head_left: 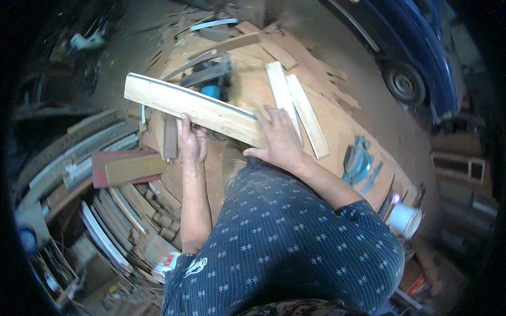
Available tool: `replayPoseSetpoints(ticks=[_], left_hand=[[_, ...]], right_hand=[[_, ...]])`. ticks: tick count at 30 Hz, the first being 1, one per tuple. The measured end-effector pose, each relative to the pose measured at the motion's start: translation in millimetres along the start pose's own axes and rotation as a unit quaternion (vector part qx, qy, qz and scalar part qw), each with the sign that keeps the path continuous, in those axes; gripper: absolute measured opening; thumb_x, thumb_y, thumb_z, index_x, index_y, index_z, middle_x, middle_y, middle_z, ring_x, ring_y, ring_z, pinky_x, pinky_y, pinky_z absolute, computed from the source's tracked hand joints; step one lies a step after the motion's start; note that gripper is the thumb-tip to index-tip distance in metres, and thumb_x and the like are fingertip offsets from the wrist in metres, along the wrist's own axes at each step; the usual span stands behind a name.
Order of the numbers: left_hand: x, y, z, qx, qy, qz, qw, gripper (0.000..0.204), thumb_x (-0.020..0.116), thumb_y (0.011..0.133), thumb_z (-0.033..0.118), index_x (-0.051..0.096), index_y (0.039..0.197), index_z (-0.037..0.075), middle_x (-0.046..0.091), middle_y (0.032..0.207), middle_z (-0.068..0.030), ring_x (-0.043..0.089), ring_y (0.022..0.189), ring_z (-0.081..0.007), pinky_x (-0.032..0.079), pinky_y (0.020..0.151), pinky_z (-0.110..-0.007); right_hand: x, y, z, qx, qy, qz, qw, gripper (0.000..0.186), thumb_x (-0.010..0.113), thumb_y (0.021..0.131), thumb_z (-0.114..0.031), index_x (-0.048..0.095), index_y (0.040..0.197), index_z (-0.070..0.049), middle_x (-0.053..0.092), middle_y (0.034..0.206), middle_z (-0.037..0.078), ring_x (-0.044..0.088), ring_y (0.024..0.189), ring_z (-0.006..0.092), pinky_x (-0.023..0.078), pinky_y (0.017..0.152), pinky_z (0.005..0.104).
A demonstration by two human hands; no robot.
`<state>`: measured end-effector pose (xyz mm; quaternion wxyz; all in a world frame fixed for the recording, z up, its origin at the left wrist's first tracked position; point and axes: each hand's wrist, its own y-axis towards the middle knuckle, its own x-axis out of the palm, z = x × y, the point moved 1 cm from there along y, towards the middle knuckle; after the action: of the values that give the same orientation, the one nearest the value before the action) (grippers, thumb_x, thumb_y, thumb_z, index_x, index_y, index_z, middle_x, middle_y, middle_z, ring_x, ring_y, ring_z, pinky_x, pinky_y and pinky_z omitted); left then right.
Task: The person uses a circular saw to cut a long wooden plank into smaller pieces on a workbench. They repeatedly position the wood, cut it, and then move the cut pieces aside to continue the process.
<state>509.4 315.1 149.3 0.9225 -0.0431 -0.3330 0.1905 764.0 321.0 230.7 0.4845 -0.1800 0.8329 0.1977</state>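
Inspecting grip: we see the left hand (191, 141) clasping the long pale wooden plank (196, 109) from below.
Right hand (280, 139): lying flat on the plank's end, fingers spread, gripping nothing.
Support: brown wooden workbench (337, 131).

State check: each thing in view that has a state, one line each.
Long plank: flat on the workbench, under both hands.
Left hand: gripping the plank's near edge.
Right hand: open, palm pressing the plank.
Two short slats: lying loose, side by side.
White cup: upright at the bench edge.
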Motion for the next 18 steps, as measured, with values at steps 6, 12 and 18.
replayPoseSetpoints(ticks=[6, 12, 18], left_hand=[[104.8, -46.9, -56.6, -0.147, 0.178, -0.141, 0.963, 0.055, 0.052, 0.106, 0.025, 0.029, 0.152, 0.004, 0.049, 0.142, -0.0174, 0.053, 0.128, -0.0252, 0.047, 0.107, -0.048], [63.7, -72.2, -51.4, -0.208, 0.402, -0.198, 0.87, 0.036, 0.055, 0.105, 0.03, 0.06, 0.118, -0.004, 0.07, 0.099, -0.0105, 0.069, 0.096, -0.0229, 0.05, 0.092, -0.036], [75.2, -135.5, -29.8, -0.339, 0.432, -0.302, 0.78, 0.033, 0.058, 0.103, 0.03, 0.071, 0.107, 0.0, 0.069, 0.122, -0.0146, 0.066, 0.108, -0.0253, 0.044, 0.104, -0.04]], right_hand=[[54.0, -66.6, 72.7, 0.222, 0.148, 0.086, 0.96, 0.096, 0.083, 0.073, -0.034, 0.032, 0.147, 0.002, 0.05, 0.126, 0.026, 0.052, 0.119, 0.0439, 0.045, 0.101, 0.0482], [118.8, -120.9, 146.7, 0.398, 0.111, 0.133, 0.901, 0.099, 0.083, 0.074, -0.035, 0.03, 0.148, 0.004, 0.048, 0.127, 0.027, 0.05, 0.119, 0.0441, 0.045, 0.101, 0.049], [207.0, -120.3, 218.7, 0.411, -0.044, -0.065, 0.908, 0.111, 0.081, 0.076, -0.048, 0.022, 0.154, 0.003, 0.043, 0.137, 0.025, 0.045, 0.125, 0.038, 0.038, 0.105, 0.0497]])
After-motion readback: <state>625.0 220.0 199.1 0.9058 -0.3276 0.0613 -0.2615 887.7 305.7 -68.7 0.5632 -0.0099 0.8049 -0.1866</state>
